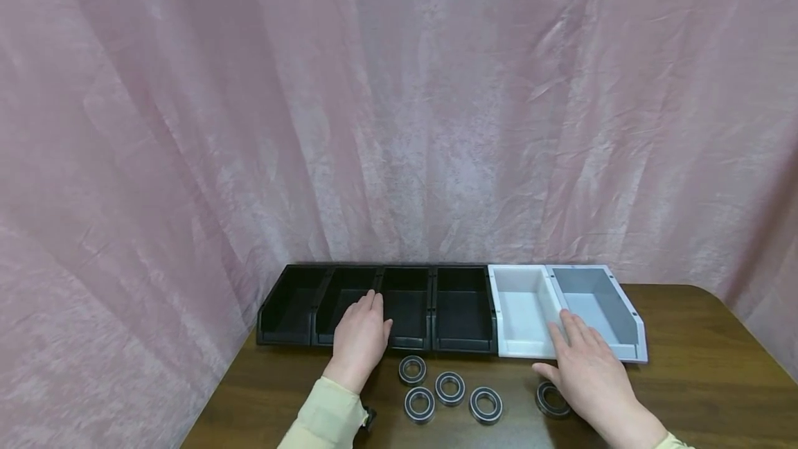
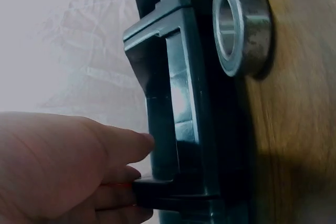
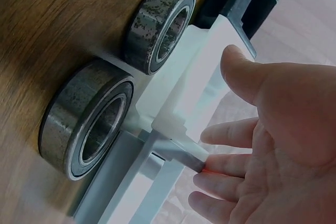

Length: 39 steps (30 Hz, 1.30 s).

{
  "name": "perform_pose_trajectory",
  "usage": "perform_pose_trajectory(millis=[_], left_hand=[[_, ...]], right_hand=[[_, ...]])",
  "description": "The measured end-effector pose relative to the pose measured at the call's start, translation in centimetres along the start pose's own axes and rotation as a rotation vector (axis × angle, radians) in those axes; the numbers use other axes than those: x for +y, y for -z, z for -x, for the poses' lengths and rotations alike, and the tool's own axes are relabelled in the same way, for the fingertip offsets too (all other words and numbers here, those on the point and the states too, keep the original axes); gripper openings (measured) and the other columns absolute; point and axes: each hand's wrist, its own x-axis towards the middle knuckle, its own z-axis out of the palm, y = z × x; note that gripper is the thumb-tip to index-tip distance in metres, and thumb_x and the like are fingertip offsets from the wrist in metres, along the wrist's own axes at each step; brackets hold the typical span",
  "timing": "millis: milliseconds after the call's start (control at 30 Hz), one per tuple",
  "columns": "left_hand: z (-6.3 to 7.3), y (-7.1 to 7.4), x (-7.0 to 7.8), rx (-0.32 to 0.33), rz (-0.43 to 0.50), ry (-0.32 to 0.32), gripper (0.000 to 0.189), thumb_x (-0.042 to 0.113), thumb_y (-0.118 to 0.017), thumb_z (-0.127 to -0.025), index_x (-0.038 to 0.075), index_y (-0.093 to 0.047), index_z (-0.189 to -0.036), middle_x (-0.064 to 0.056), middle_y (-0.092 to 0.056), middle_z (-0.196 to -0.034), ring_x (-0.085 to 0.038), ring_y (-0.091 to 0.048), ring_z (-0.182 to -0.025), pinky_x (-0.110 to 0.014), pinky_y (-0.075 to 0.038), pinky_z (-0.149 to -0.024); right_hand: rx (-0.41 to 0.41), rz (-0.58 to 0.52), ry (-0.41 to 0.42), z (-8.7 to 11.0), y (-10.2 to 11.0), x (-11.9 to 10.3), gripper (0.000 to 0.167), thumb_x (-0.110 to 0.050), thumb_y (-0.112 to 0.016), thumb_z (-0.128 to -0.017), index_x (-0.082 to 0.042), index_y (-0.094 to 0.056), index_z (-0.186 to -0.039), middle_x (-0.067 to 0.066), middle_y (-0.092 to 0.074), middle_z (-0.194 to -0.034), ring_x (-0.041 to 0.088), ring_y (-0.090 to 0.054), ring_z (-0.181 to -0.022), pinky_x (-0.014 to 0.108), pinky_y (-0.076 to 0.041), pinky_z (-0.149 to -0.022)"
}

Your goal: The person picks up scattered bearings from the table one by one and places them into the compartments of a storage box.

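Extended fingers of my left hand [image 1: 360, 337] rest over the divider between two black bins [image 1: 405, 346], apparently touching it, with nothing held. My right hand [image 1: 591, 374] spreads over the front of the white bin [image 1: 524, 350] and the grey bin [image 1: 623, 353], its fingertips near their shared wall. In the right wrist view its palm [image 3: 299, 124] holds nothing. A ball bearing [image 1: 551, 400] lies on the table under the right thumb, partly hidden by the hand. Several more bearings, one of them a steel ring bearing [image 2: 252, 30], lie flat between the hands.
The bins stand side by side in one row along the back of the brown wooden table [image 1: 698, 345]. Behind them hangs a pink curtain [image 1: 436, 123]. Loose bearings [image 1: 450, 388] lie in front of the row.
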Motion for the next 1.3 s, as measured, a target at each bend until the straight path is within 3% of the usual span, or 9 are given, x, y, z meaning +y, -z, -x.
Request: perform_pose_trajectory(millis=[200,367,633,900,1133,1300], left_hand=[[0.5,0.0,-0.4,0.054,-0.049,-0.038,0.05,0.016,-0.087,-0.096,-0.008,-0.072,-0.137,-0.026,-0.07,-0.142,-0.039,-0.07,-0.13,-0.05,-0.053,-0.114],[0.7,-0.1,-0.5,0.059,-0.062,-0.039,0.048,0.014,-0.088,-0.095,-0.007,-0.073,-0.135,-0.025,-0.071,-0.14,-0.038,-0.071,-0.129,-0.049,-0.054,-0.113],[0.5,-0.1,-1.1,0.106,-0.042,-0.092,0.044,-0.007,-0.089,-0.087,-0.006,-0.076,-0.13,-0.023,-0.075,-0.134,-0.036,-0.074,-0.123,-0.049,-0.057,-0.108],[0.8,0.5,-1.3,0.037,-0.037,-0.086,0.056,0.003,-0.096,-0.084,-0.005,-0.074,-0.134,-0.023,-0.073,-0.137,-0.035,-0.073,-0.125,-0.048,-0.057,-0.108],[1.0,0.2,-1.0,0.113,0.006,-0.091,0.054,-0.002,-0.098,-0.079,-0.006,-0.077,-0.128,-0.023,-0.076,-0.132,-0.036,-0.077,-0.113,-0.046,-0.063,-0.099],[0.8,0.3,-0.1,0.133,-0.01,-0.121,0.051,0.007,-0.098,-0.084,-0.004,-0.077,-0.129,-0.022,-0.075,-0.133,-0.037,-0.074,-0.122,-0.05,-0.058,-0.107]], right_hand=[[0.014,0.015,0.008,0.0,0.1,-0.2,0.077,-0.041,-0.094,-0.086,0.013,-0.068,-0.133,0.042,-0.056,-0.147,0.059,-0.058,-0.134,0.07,-0.048,-0.11],[0.004,0.037,0.015,0.2,0.1,-0.6,0.077,-0.042,-0.095,-0.085,0.014,-0.069,-0.131,0.042,-0.058,-0.145,0.059,-0.059,-0.133,0.069,-0.049,-0.11],[0.051,0.027,0.019,0.9,-0.1,-0.8,0.078,-0.04,-0.097,-0.082,0.014,-0.069,-0.13,0.042,-0.058,-0.143,0.059,-0.059,-0.131,0.068,-0.051,-0.108],[0.037,0.017,0.03,1.1,0.0,-0.7,0.078,-0.041,-0.095,-0.084,0.015,-0.068,-0.132,0.043,-0.056,-0.146,0.06,-0.058,-0.133,0.068,-0.05,-0.109],[0.002,-0.005,0.021,1.1,0.2,-0.4,0.077,-0.04,-0.094,-0.087,0.015,-0.067,-0.134,0.042,-0.055,-0.148,0.059,-0.057,-0.135,0.068,-0.048,-0.111],[-0.013,-0.005,0.015,1.1,0.2,-0.5,0.078,-0.04,-0.094,-0.087,0.015,-0.067,-0.135,0.043,-0.054,-0.149,0.06,-0.057,-0.135,0.068,-0.048,-0.111]])
